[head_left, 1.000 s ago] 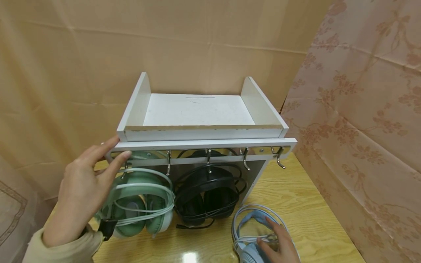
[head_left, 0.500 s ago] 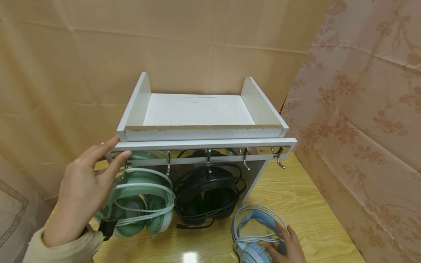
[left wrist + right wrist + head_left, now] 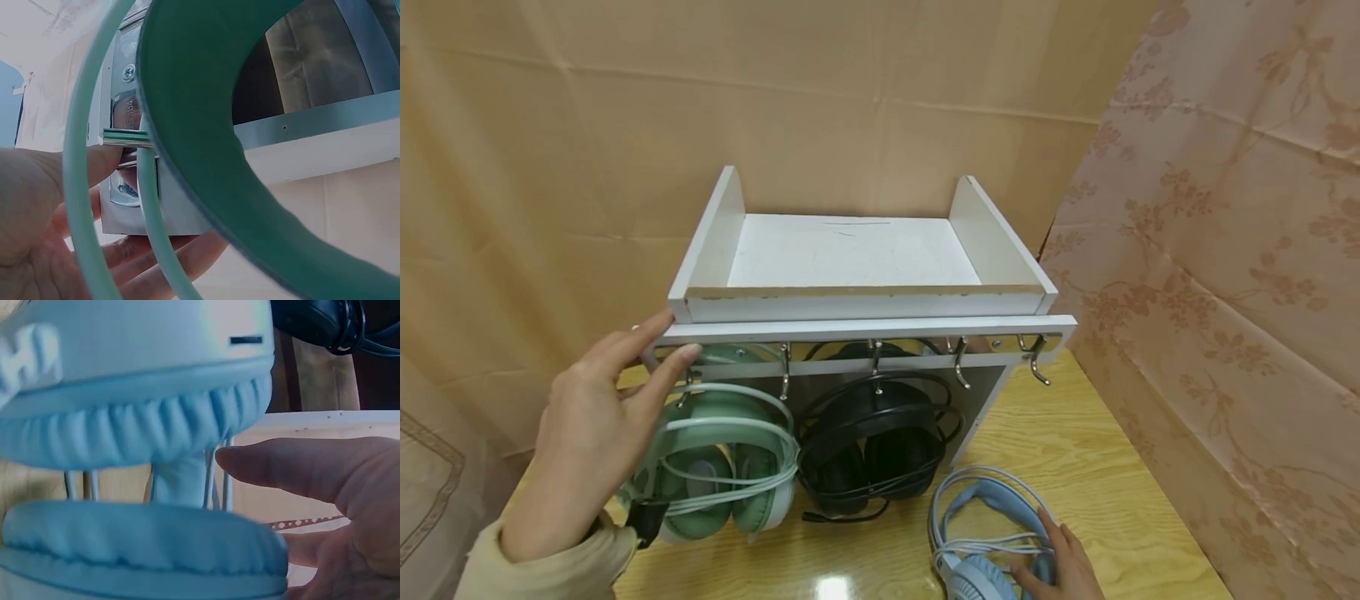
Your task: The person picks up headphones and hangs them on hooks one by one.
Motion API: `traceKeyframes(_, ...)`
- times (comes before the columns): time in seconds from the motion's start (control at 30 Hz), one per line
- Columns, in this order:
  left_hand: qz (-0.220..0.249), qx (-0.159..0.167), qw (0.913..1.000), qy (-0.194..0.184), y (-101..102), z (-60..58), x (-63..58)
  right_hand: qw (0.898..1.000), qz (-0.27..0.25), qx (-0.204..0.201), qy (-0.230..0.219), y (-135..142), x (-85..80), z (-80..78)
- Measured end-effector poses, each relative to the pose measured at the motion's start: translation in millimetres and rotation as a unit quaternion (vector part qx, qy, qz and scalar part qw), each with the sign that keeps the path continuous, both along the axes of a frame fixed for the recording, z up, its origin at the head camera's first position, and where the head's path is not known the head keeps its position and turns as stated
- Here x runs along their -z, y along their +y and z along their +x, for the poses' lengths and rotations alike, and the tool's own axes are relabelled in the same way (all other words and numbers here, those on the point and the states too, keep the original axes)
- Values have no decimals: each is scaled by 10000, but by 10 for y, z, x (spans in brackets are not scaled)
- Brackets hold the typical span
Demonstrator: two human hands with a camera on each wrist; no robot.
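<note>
My left hand grips the left end of a white rack's hook rail, thumb in front and fingers behind. Just beside it, green headphones with a pale wound cable hang from the leftmost hook; their band covers part of the left wrist view. At the lower right, my right hand holds one ear cup of light blue headphones on the table. In the right wrist view, its thumb reaches between the two padded cups while the other fingers are partly hidden beyond the nearer cup.
Black headphones with a looped cable hang at the rack's middle. Metal hooks stick out toward me on the right. An open-topped shelf forms the rack's top. Cloth backdrops stand behind and right of the wooden table.
My right hand has shifted right, from over the blue headphones' middle to their right ear cup, and closed around it. The left hand and the hanging headphones stay put.
</note>
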State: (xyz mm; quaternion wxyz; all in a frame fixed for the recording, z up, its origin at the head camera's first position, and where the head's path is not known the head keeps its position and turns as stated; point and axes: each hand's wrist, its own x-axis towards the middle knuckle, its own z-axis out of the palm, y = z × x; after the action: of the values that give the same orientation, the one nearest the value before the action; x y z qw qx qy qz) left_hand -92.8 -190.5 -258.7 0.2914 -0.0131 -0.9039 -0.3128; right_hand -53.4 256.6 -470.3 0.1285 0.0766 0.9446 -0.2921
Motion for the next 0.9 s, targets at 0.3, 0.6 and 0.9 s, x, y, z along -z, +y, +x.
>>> traceKeyframes(0.3,-10,35,9999,145,17,-4,-5,9990,400,-102,187,101,129,22)
traceKeyframes(0.6,96,125,9999,18,9,-1,-4,9995,286,43,-151,149,211,2)
traceKeyframes(0.9,15,39,10000,55,12,-3,-4,9989,300,189,-304,177,243,-34)
